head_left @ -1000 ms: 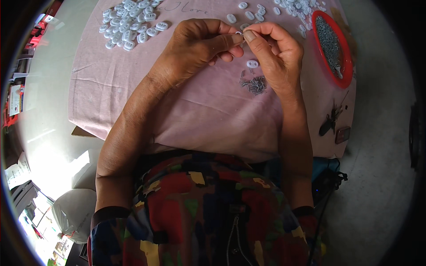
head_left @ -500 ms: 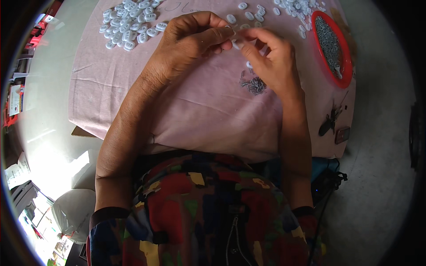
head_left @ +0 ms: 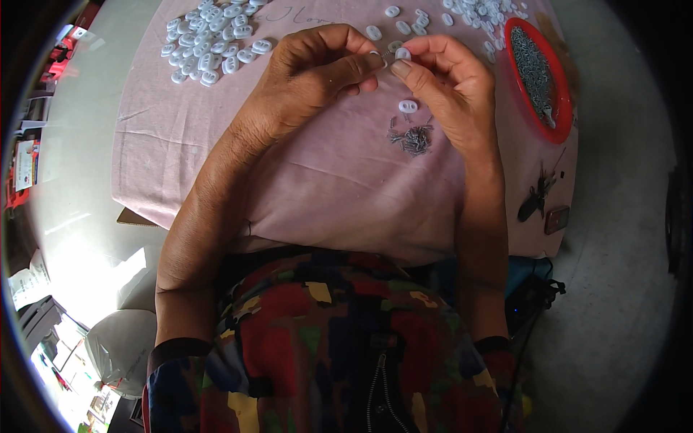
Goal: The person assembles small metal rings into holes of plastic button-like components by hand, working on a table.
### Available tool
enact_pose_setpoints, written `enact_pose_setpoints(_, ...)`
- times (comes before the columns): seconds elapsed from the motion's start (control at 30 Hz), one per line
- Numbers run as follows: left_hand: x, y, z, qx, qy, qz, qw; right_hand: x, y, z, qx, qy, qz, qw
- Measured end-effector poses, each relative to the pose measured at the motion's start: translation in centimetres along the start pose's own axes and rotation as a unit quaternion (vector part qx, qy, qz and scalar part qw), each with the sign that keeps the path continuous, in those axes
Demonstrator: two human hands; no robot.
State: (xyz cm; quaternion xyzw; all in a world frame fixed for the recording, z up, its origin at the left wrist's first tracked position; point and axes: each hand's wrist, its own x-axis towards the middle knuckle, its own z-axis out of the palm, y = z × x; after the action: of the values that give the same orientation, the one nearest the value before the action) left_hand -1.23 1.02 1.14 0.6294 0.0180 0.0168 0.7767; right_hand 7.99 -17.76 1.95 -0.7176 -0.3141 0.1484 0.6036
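Note:
My left hand (head_left: 321,72) pinches a small white plastic piece (head_left: 376,55) between thumb and forefinger, over the far middle of the table. Facing it, my right hand (head_left: 456,90) grips a white oval plastic piece (head_left: 403,53) between thumb and fingers. A thin metal spring (head_left: 388,53) shows in the narrow gap between the two pieces; which one it sits in, I cannot tell. Below the hands lies a white oval two-holed cord lock (head_left: 408,106). Just nearer is a small heap of grey metal springs (head_left: 413,138).
A heap of white two-holed cord locks (head_left: 209,40) lies at the far left. Smaller white plastic pieces (head_left: 480,14) spread at the far right, beside a red bowl (head_left: 511,68) of metal springs. Black clippers (head_left: 534,202) and a small dark box (head_left: 556,220) lie near the pink cloth's (head_left: 325,195) right edge.
My right hand has shifted slightly right and turned, so the white oval piece in its fingers now shows. The cord lock on the cloth has come into fuller view.

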Motion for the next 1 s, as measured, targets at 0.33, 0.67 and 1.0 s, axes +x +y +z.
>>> enact_pose_setpoints(0.33,0.0,0.0,0.6,0.037,-0.001,0.024,0.999,-0.1,-0.7,-0.3,0.103,-0.008,0.042,0.994)
enact_pose_setpoints(0.67,0.0,-0.3,0.8,0.060,0.028,0.021,0.998,-0.3,-1.0,0.5,0.079,0.029,0.022,0.996)
enact_pose_setpoints(1.0,0.0,-0.3,0.7,0.060,0.025,0.015,0.998,-0.3,-1.0,0.7,0.072,0.023,-0.010,0.997)
